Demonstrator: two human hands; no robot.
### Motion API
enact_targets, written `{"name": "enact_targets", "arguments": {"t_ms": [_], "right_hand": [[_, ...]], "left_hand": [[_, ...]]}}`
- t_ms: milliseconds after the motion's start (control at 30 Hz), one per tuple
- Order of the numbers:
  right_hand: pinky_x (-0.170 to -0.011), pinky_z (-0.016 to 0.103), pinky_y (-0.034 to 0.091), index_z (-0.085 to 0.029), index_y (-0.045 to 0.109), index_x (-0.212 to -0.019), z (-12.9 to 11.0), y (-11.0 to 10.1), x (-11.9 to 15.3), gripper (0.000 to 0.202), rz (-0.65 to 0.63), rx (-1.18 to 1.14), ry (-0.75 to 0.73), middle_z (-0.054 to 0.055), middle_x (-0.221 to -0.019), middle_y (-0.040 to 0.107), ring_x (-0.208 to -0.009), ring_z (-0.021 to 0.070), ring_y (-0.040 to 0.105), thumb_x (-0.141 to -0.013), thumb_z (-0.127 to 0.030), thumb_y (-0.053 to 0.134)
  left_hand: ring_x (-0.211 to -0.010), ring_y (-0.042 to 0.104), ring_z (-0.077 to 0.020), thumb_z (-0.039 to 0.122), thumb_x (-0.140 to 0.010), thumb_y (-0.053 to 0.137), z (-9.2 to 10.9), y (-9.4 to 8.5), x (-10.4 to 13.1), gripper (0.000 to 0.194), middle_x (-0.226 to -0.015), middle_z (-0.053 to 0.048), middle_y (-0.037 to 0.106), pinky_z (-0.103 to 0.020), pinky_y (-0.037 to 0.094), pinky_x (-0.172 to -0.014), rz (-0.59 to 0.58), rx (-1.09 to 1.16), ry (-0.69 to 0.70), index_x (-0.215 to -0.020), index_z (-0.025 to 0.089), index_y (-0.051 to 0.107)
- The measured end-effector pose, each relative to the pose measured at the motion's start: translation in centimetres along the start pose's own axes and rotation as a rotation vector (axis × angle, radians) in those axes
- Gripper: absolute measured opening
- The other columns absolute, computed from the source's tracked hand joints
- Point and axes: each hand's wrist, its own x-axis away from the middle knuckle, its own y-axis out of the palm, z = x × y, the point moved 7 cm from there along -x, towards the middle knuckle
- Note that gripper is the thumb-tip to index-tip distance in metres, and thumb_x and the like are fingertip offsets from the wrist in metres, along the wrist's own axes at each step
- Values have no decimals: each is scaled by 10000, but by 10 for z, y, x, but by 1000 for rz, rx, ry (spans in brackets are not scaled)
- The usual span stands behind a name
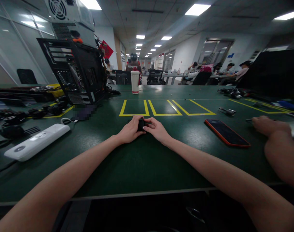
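Black small object (141, 125), between your hands over the green counter (142, 170) | your left hand (130, 129) grips its left side; your right hand (156, 129) pinches its right | both touching; long axis unclear

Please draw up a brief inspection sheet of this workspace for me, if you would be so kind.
Surface: green tabletop, with yellow tape outlines beyond the hands.
Job's things: one small black object; its details are too small to tell.
Clutter: orange-edged phone and metal tool on the right; white power strip and open computer case on the left; white cup farther back.
Hands: left hand and right hand both hold the black object.
Cables: black cable by the power strip's near end.
Surroundings: co-worker's hand at right; people in the background.
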Motion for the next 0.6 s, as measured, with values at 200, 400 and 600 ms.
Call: {"name": "enact_targets", "arguments": {"t_ms": [200, 400, 600], "right_hand": [[-833, 318, 441, -185, 531, -843, -4, -3, -3, 148, 66, 77, -56, 18, -898, 562, -859, 127, 553, -720, -264, 555], [-877, 323, 418, -179, 535, -909, -4, -4, -6, 211, 87, 112, -35, 34, -958, 565, -945, 141, 529, -704, -210, 571], [-886, 353, 412, -179, 534, -964, -1, 0, -4, 261, 9, 46, 12, 48, -1023, 560, -930, 155, 559, -705, -196, 565]], "left_hand": [[-1084, 422, -255, 343, -719, 568, 0, 0, 0, 607, -1157, -126, 378, -434, 388, -906, 1, -23, -13, -1194, 164, 235], [-1095, 412, -266, 351, -732, 550, 0, 0, 1, 597, -1166, -139, 372, -437, 403, -883, 0, -42, -39, -1197, 155, 231], [-1061, 441, -256, 327, -729, 554, 1, -1, 1, 577, -1156, -129, 382, -435, 424, -851, 1, -19, -46, -1187, 171, 239]]}}
